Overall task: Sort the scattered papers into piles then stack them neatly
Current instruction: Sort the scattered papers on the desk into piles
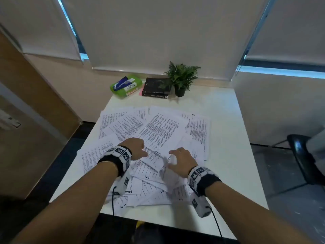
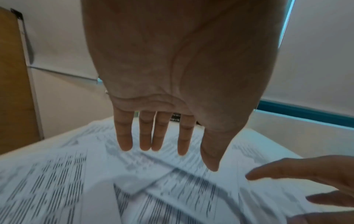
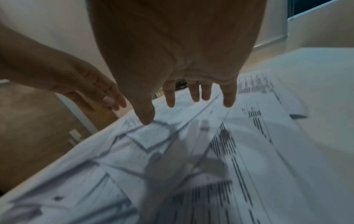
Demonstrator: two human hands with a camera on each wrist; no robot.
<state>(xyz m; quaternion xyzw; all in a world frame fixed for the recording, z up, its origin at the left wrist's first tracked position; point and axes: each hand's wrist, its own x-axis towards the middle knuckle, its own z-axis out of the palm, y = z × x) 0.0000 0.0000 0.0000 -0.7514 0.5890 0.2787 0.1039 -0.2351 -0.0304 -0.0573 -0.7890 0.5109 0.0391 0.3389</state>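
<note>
Bare table (image 1: 226,138) lies right of the papers (image 1: 161,127); books (image 1: 156,88) and plant (image 1: 182,76) crowd the far edge.

Black wristbands (image 1: 115,160) carry white marker-tagged camera blocks (image 1: 200,206), black cables (image 1: 216,224).
</note>
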